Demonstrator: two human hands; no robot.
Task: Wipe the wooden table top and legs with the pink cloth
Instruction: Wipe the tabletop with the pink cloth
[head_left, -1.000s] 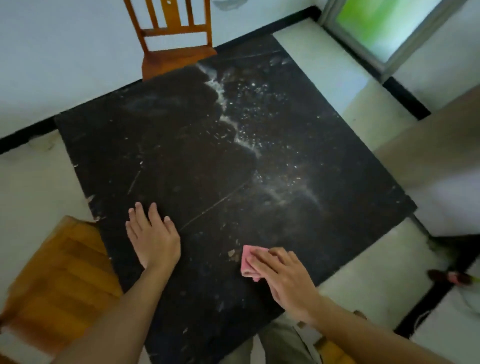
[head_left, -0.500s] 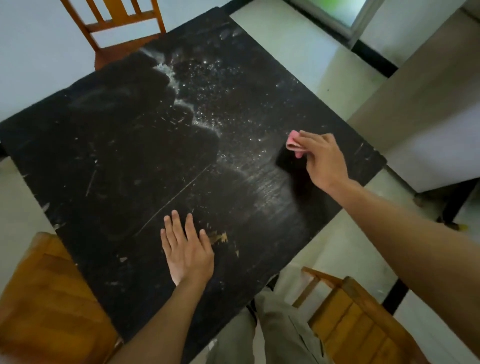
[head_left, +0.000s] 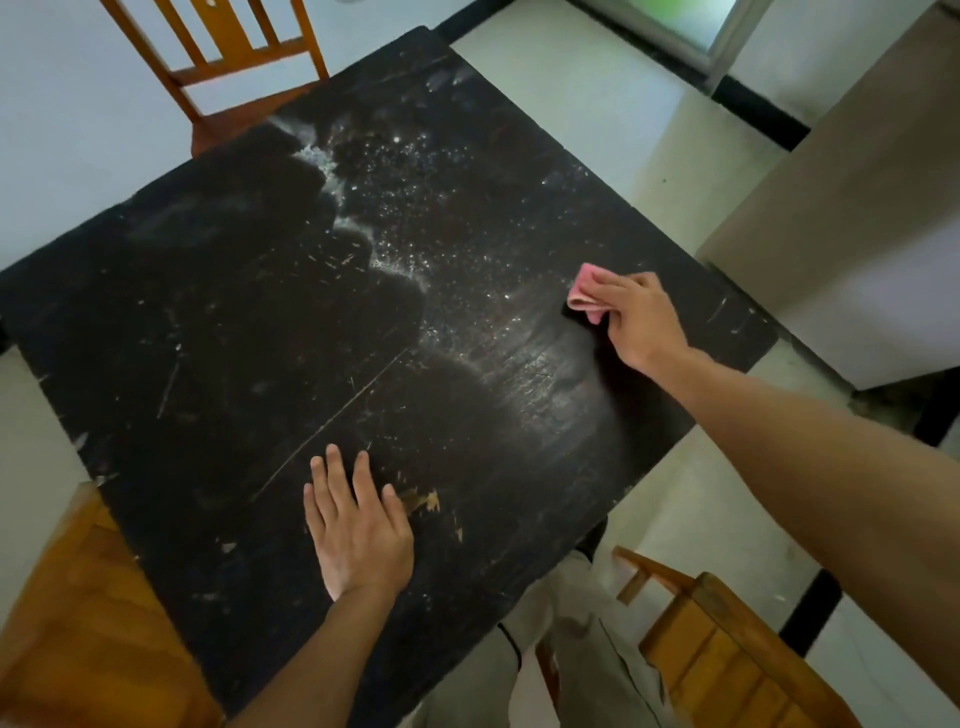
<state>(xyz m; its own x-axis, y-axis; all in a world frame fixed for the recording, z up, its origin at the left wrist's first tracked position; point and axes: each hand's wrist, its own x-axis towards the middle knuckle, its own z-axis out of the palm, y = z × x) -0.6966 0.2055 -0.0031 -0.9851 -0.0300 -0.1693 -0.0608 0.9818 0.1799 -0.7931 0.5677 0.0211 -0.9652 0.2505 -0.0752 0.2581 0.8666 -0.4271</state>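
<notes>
Counter (head_left: 234, 322): dark, near-black wooden top, seen from above with one corner pointing away from the viewer. The surface is scuffed, and a long pale scratch (head_left: 332, 421) runs diagonally across its near half. A band of white dust (head_left: 405, 260) runs from the far side toward the middle, densest along a ragged line, with fine specks scattered to its right. A streaky grey sheen (head_left: 545, 395) lies on the near right part of the top. Right hand (head_left: 636, 322): arm extended over the right side of the counter, fingers curled down over the pink cloth (head_left: 584, 293) and holding it against the top. The cloth is bunched or folded small, its pink edge showing beyond the fingertips on the side toward the dust, near the right edge of the counter. Left hand (head_left: 358, 530): laid palm down on the counter near its near edge, fingers straight and slightly spread, holding nothing. A small chipped spot of bare wood (head_left: 426, 501) shows just beside this hand's right side. The two hands are well apart. Surroundings: a slatted wooden chair (head_left: 228, 57) stands at the far side of the counter, a second wooden seat (head_left: 78, 623) at its left, and a third chair (head_left: 727, 639) at lower right. The person's light trousers (head_left: 587, 665) show below the near corner. The pale tiled floor (head_left: 597, 88) has dark borders, and a beige cabinet (head_left: 857, 218) stands at right.
</notes>
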